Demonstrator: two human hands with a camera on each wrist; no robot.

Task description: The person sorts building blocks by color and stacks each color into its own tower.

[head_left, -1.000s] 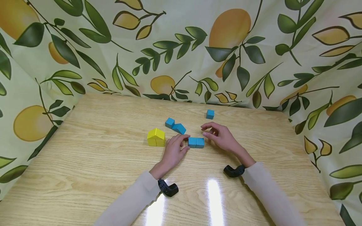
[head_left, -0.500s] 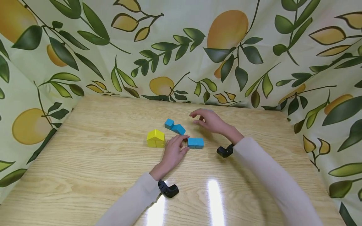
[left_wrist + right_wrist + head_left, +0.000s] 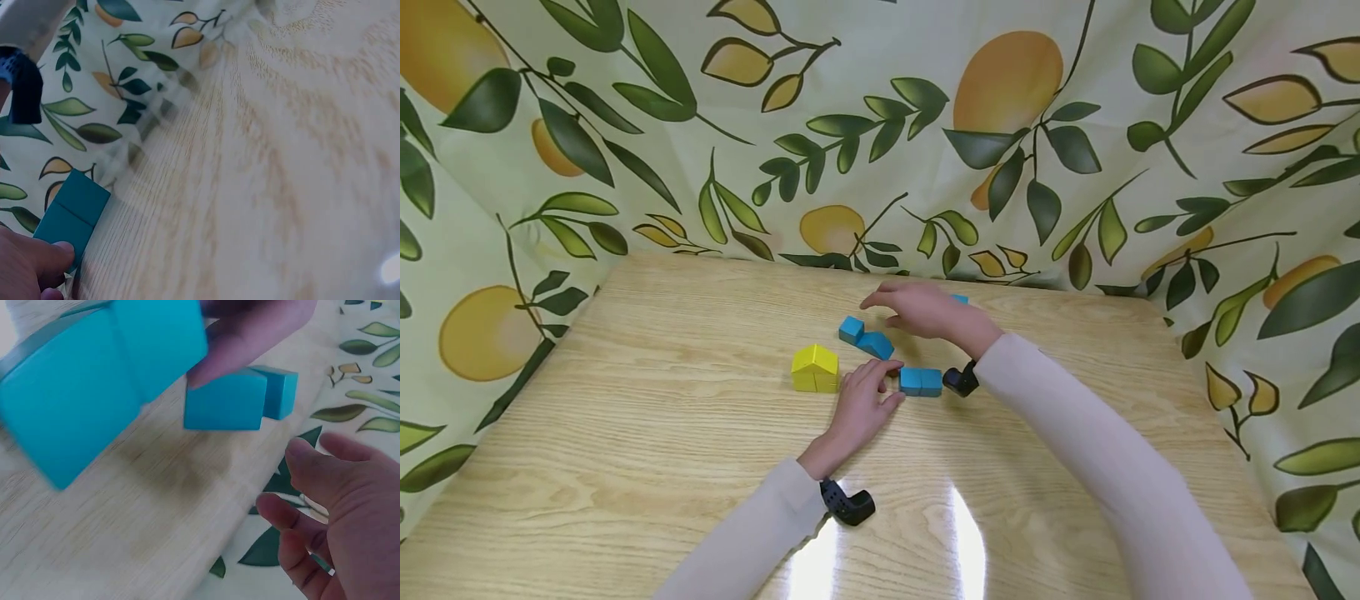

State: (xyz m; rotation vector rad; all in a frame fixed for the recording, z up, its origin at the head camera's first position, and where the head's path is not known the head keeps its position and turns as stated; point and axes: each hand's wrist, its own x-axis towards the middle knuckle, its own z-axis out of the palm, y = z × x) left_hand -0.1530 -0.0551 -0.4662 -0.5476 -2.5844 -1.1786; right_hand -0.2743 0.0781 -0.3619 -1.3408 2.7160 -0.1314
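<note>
My left hand [image 3: 859, 406] pinches the left end of two blue blocks [image 3: 921, 382] set side by side on the table. In the left wrist view its thumb lies on the face of the nearer blue block [image 3: 57, 229]. My right hand [image 3: 917, 310] reaches across behind that pair, fingers loosely bent and holding nothing. Just left of its fingertips are a small blue cube [image 3: 851, 329] and a blue roof-shaped block [image 3: 876, 344], close against each other. Another blue cube [image 3: 960, 298] peeks out from behind the right hand, mostly hidden.
A small yellow block house [image 3: 815, 368] with a pitched top stands left of my left hand. The wooden table [image 3: 647, 433] ends at the back against a fabric [image 3: 850, 75] printed with fruit and leaves.
My right hand has swung left and back, from beside the right end of the blue pair to near the small cube and roof-shaped block. The left hand stays in place.
</note>
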